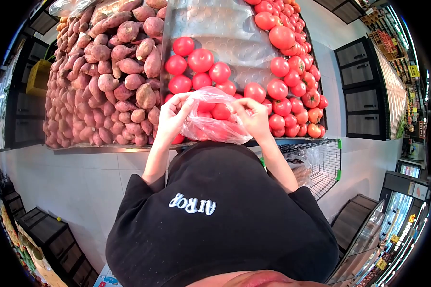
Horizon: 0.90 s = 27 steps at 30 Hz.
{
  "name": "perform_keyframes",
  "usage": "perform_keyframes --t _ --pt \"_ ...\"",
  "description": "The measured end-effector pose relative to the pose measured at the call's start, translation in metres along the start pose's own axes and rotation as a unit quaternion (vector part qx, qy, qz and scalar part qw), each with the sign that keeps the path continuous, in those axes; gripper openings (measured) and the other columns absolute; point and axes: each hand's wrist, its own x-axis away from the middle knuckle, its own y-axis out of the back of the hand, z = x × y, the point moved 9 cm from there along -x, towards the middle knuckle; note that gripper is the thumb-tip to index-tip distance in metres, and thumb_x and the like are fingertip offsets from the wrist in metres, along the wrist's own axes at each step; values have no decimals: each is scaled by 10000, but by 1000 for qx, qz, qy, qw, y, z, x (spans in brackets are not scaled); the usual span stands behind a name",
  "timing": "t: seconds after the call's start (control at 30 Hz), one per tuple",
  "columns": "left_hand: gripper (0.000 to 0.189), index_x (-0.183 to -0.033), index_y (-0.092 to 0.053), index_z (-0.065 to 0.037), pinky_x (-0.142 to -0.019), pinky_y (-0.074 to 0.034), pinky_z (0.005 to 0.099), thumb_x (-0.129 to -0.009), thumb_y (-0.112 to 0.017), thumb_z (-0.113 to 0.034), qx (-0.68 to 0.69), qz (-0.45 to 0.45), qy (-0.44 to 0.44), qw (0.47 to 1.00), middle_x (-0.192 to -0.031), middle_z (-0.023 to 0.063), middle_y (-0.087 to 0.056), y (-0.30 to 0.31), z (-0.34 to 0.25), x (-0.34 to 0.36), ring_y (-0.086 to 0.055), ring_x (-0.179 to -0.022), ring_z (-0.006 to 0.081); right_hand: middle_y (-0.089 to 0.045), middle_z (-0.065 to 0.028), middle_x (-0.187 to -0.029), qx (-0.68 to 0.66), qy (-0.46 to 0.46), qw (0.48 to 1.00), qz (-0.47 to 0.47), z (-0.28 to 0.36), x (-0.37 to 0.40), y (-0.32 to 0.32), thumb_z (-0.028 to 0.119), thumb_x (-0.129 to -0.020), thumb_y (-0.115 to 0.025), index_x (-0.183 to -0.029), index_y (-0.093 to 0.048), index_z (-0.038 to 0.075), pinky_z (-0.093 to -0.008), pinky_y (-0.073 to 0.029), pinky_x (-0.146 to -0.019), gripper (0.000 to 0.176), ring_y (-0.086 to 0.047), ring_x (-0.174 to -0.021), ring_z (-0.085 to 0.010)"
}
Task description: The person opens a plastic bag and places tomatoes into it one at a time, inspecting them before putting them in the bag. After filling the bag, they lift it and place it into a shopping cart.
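Between my hands is a clear plastic bag (215, 132) with its mouth spread apart at the top. Several red tomatoes (220, 111) show inside or through the thin film. My left hand (175, 114) pinches the bag's left rim between thumb and fingers. On the opposite side, my right hand (253, 116) has its fingers closed at the right rim. The bag is at the front edge of a display, close to my body. Beyond it lie loose tomatoes (200, 60) on a grey dimpled liner (220, 28).
A large heap of sweet potatoes (124, 64) fills the display's left side. More tomatoes (281, 37) line its right side. A wire shopping cart (323, 165) with green corners stands at my right, holding bagged goods. Dark cabinets (361, 88) stand across the aisle.
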Motion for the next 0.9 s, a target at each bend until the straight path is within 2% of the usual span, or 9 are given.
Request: perform_keyframes --t 0.03,0.07,0.13,0.23,0.37,0.53,0.63,0.7,0.9 --pt "294 -1270 -651 15 -665 -472 179 -1039 -657 -166 17 -12 -12 1000 -972 -8 -715 -1 -4 -1 -599 -777 9 -698 -35 -768 21 48 996 -79 7 -7 11 59 -943 -724 -1038 -729 -31 -223 -529 -707 131 -648 -742 -63" --pt "301 -1284 -638 21 -688 -477 180 -1042 -651 -157 33 -25 -23 999 -986 -3 -713 -4 -9 -1 -602 -799 14 -717 -66 -859 115 84 985 -100 17 -16 18 39 -951 -702 -1038 -731 -30 -240 -545 -739 115 -677 -782 -104" --pt "316 -1309 -612 31 -732 -486 181 -1045 -642 -140 41 -27 -38 998 -1012 7 -711 -5 -12 -2 -609 -842 22 -702 -126 -1111 99 86 986 -103 -8 -43 18 86 -927 -734 -1184 -691 -7 -302 -564 -836 277 -701 -920 -181" --pt "332 -1330 -589 37 -779 -490 181 -1046 -639 -126 24 -5 -37 999 -1033 16 -708 -4 -9 -2 -616 -887 30 -571 -168 -1376 210 62 973 -77 -28 -75 -4 164 -861 -798 -1393 -564 56 -395 -539 -984 591 -652 -1163 -307" --pt "333 -1329 -589 35 -782 -489 180 -1046 -640 -132 21 -3 -27 999 -1024 15 -707 -8 -13 1 -617 -896 30 -455 -191 -1486 224 20 974 3 -34 -97 -41 201 -780 -840 -1519 -416 135 -454 -474 -1103 855 -512 -1359 -417" --pt "357 -1374 -561 23 -897 -506 220 -1054 -616 -127 -6 9 -22 1000 -1141 37 -702 -3 -7 2 -634 -1016 62 -530 -182 -1430 226 79 971 -23 -31 -110 -36 174 -756 -858 -1466 -491 119 -445 -472 -1106 801 -543 -1332 -393" --pt "349 -1338 -584 17 -776 -462 178 -1022 -665 -108 -24 -28 -46 998 -924 -32 -639 2 -13 6 -577 -839 30 -543 -188 -1423 186 150 968 -77 8 -96 -14 125 -736 -872 -1432 -506 72 -432 -477 -1103 788 -559 -1313 -394" --pt "357 -1340 -584 5 -796 -464 181 -1009 -679 -92 -44 -46 -74 995 -939 -31 -619 1 -28 14 -568 -860 30 -553 -180 -1415 134 183 968 -110 44 -73 1 41 -711 -883 -1418 -507 47 -413 -476 -1099 801 -573 -1304 -365" --pt "364 -1311 -605 -9 -897 -481 245 -958 -691 -18 -53 -71 -141 986 -1027 9 -627 -13 -57 29 -577 -953 88 -532 -139 -1450 21 163 986 -13 78 -9 -1 0 -752 -864 -1475 -462 55 -401 -435 -1146 830 -517 -1380 -283"
